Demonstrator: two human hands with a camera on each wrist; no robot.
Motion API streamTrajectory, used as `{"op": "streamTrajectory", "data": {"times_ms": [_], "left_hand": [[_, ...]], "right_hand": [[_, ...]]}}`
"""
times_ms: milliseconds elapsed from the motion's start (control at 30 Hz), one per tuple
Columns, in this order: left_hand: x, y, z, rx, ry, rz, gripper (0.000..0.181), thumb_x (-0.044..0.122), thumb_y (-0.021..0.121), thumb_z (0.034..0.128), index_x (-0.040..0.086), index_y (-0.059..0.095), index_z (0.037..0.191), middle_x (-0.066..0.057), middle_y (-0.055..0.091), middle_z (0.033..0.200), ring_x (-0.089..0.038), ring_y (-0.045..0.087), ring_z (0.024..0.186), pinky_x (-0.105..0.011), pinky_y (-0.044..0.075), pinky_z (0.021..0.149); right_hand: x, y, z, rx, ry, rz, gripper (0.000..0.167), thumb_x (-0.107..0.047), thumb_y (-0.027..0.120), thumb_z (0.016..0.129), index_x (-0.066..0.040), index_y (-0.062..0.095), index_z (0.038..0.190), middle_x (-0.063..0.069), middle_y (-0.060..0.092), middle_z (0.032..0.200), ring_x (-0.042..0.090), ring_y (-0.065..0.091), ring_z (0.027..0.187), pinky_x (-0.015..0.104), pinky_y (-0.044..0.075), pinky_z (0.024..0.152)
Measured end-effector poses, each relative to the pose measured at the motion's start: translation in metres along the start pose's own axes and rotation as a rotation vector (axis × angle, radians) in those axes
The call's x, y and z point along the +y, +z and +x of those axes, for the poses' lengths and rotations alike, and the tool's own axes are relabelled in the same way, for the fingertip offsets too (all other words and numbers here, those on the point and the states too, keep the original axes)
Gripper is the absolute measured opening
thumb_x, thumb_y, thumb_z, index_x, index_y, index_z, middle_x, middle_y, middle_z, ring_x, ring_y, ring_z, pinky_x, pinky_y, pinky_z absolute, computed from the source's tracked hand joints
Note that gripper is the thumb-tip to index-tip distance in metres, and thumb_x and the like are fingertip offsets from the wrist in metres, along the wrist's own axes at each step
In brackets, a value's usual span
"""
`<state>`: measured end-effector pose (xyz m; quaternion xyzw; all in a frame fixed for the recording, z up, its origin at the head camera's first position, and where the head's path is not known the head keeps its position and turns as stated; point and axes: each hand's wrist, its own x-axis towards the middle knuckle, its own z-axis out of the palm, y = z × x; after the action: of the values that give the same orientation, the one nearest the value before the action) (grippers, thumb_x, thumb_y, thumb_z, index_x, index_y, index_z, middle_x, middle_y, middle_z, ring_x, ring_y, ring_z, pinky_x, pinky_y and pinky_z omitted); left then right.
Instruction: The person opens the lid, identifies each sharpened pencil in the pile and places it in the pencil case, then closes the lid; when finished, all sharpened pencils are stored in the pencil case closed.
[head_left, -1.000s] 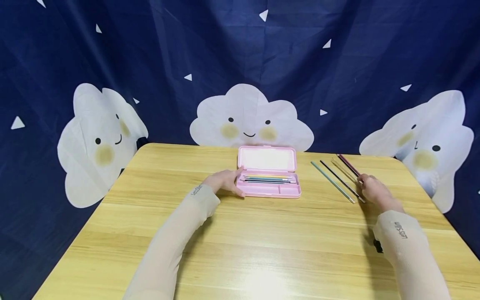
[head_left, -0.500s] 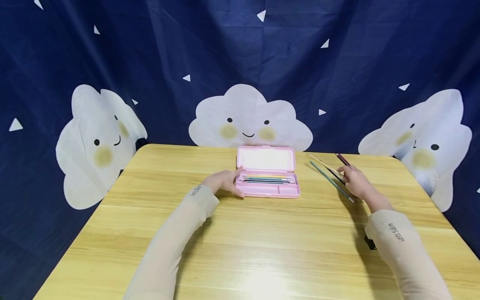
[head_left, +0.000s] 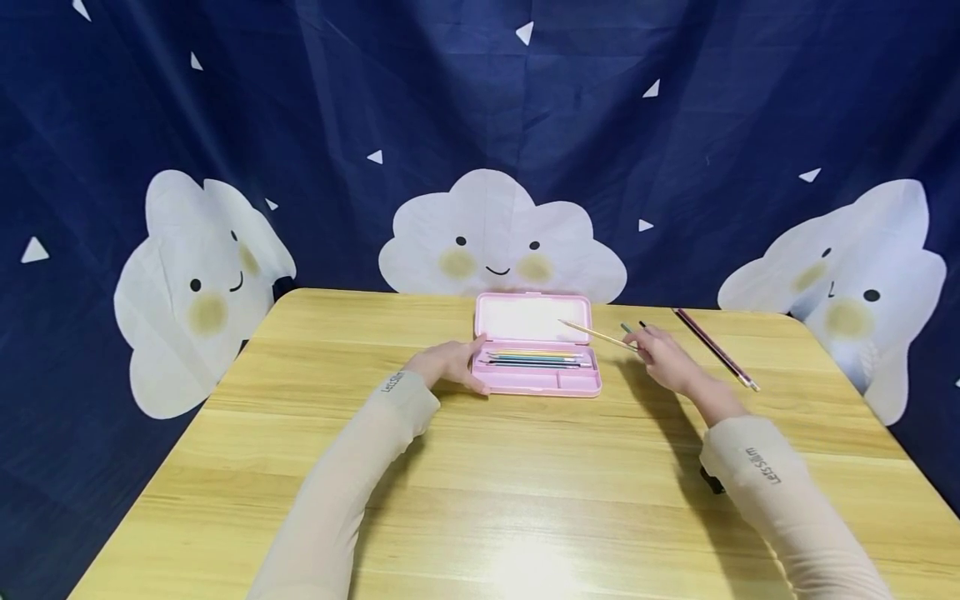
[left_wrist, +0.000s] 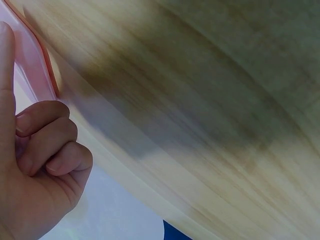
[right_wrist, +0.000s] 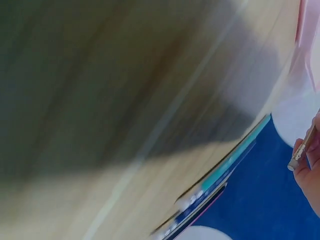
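Note:
A pink pencil case [head_left: 519, 383] lies with its lid raised near the table's far edge. Several pencils [head_left: 532, 358] fill its long compartment. My left hand [head_left: 447, 364] grips the case's left end, thumb at the front corner and a finger toward the hinge; in the left wrist view its other fingers are curled. Just right of the case, my right hand [head_left: 670, 360] pinches a pale gold pencil [head_left: 596, 334] above the table. The pencil's tip points left, over the lid; its blunt end [right_wrist: 296, 159] shows in the right wrist view.
Partly behind the right hand lie a teal pencil [right_wrist: 232, 159] and a dark one. Farther right, a dark red pencil [head_left: 708, 339] lies close beside another dark pencil. A blue curtain [head_left: 480, 92] with cloud faces hangs behind the wooden table [head_left: 480, 483].
My right hand has picked the pale gold pencil up from among the loose ones and carried it left toward the pencil case. My left hand has stayed at the case.

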<state>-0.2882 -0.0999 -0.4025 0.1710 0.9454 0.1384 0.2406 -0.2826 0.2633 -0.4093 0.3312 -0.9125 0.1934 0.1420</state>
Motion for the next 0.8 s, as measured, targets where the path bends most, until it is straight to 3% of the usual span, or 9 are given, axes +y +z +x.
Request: {"op": "streamTrajectory", "data": {"times_ms": [67,233,300,500,800], "left_hand": [[0.000,0.000,0.000,0.000,-0.005,0.006,0.111,0.055,0.072,0.0681,0.020,0.003,0.148,-0.018,0.032,0.144,-0.028,0.034,0.130,-0.038,0.028,0.107],[0.000,0.000,-0.001,0.002,-0.009,0.002,0.111,0.055,0.072,0.0684,0.020,0.003,0.148,-0.017,0.032,0.144,-0.027,0.033,0.131,-0.039,0.028,0.107],[0.001,0.000,-0.001,0.001,-0.008,-0.001,0.110,0.055,0.072,0.0682,0.021,0.004,0.148,-0.016,0.031,0.145,-0.027,0.033,0.131,-0.039,0.028,0.107],[0.001,0.000,-0.001,-0.002,-0.024,0.014,0.111,0.057,0.071,0.0674,0.022,0.003,0.148,-0.016,0.032,0.145,-0.027,0.034,0.131,-0.040,0.029,0.106],[0.000,0.001,0.001,-0.006,-0.021,0.011,0.111,0.058,0.071,0.0671,0.022,0.003,0.148,-0.016,0.031,0.145,-0.027,0.033,0.131,-0.039,0.029,0.106]], "right_hand": [[-0.005,0.004,0.005,-0.041,0.003,0.002,0.031,0.021,0.047,0.072,0.004,0.058,0.095,0.008,0.047,0.073,0.033,0.052,0.079,0.048,0.044,0.076],[-0.016,0.017,0.019,-0.110,-0.017,0.006,0.032,0.021,0.046,0.074,0.004,0.059,0.097,0.006,0.045,0.073,0.028,0.049,0.078,0.043,0.044,0.074],[-0.022,0.022,0.024,-0.126,-0.028,0.007,0.031,0.021,0.048,0.074,0.003,0.059,0.097,0.007,0.048,0.075,0.025,0.045,0.074,0.040,0.042,0.069],[-0.038,0.033,0.040,-0.148,-0.081,-0.004,0.027,0.018,0.054,0.076,0.002,0.062,0.096,0.014,0.058,0.089,0.032,0.056,0.088,0.045,0.046,0.081],[-0.051,0.044,0.061,-0.234,-0.010,-0.062,0.025,0.012,0.054,0.082,-0.003,0.064,0.098,0.010,0.055,0.087,0.029,0.054,0.085,0.042,0.046,0.080]]}}
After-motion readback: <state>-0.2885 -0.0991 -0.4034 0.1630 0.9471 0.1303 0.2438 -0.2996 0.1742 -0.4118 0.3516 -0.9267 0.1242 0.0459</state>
